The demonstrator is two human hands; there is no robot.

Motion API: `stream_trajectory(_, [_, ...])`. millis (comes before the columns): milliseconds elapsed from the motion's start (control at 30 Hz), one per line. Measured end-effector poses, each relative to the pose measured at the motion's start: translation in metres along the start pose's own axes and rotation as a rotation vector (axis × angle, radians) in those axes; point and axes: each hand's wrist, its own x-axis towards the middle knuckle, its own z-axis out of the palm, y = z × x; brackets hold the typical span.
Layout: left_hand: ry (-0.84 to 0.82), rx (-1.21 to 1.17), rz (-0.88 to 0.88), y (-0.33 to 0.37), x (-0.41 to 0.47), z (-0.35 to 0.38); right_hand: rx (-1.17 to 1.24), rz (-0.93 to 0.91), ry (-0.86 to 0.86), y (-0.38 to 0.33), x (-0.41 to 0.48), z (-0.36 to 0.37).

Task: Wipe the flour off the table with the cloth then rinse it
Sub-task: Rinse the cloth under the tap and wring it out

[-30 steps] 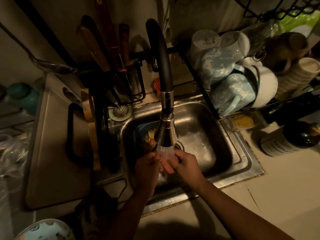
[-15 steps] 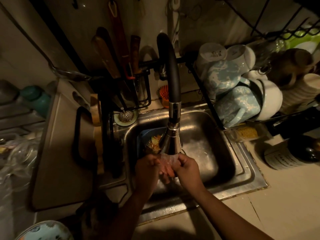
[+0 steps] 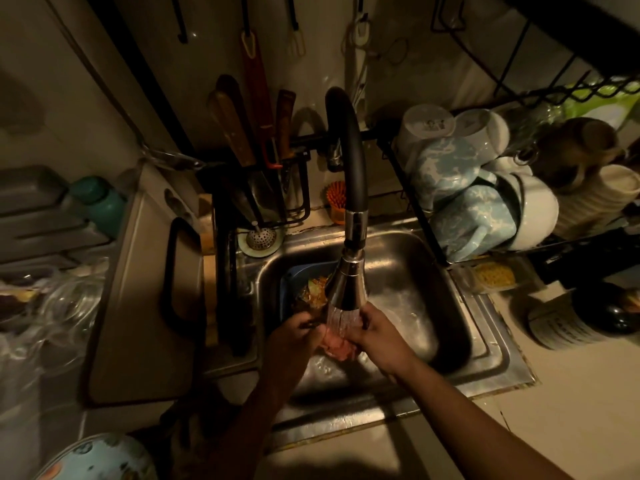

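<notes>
The left hand and the right hand are each curling their fingers round a crumpled pink cloth held between them. Water is pouring onto it from the black-necked chrome tap just above. A stainless steel sink is lying beneath them (dimly lit), with a pale countertop stretching right of the right hand.

Cloth mostly covered: left grip, right grip and water stream leave only a pink patch showing. Blue tub half behind faucet head, contents unclear. Plate cut by bottom edge. Bottle label unreadable. Left-side clutter blurred, dark.
</notes>
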Motion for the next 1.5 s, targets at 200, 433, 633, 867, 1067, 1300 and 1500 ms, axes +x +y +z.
stream_trajectory(200, [-0.120, -0.209, -0.129, 0.006, 0.006, 0.006, 0.020, 0.023, -0.121, -0.001, -0.002, 0.006])
stream_trajectory(433, [-0.014, -0.270, -0.140, 0.014, 0.004, 0.011, 0.013, 0.013, 0.054, 0.006, -0.008, -0.004])
stream_trajectory(633, [0.161, -0.352, -0.113, 0.020, 0.006, 0.017, -0.058, -0.135, 0.104, 0.011, -0.015, 0.000])
stream_trajectory(867, [0.121, -0.272, -0.104, 0.013, 0.000, 0.031, -0.045, -0.143, 0.239, 0.015, -0.011, 0.003])
stream_trajectory(1067, [0.147, -0.247, -0.141, 0.007, 0.002, 0.029, -0.102, -0.159, 0.214, 0.016, -0.015, 0.005])
stream_trajectory(1300, [0.228, -0.426, -0.125, 0.012, 0.012, 0.028, 0.034, -0.038, 0.116, 0.022, -0.012, 0.010])
stream_trajectory(1500, [0.191, -0.418, -0.112, 0.014, -0.001, 0.043, 0.152, -0.070, 0.223, 0.013, -0.002, 0.015])
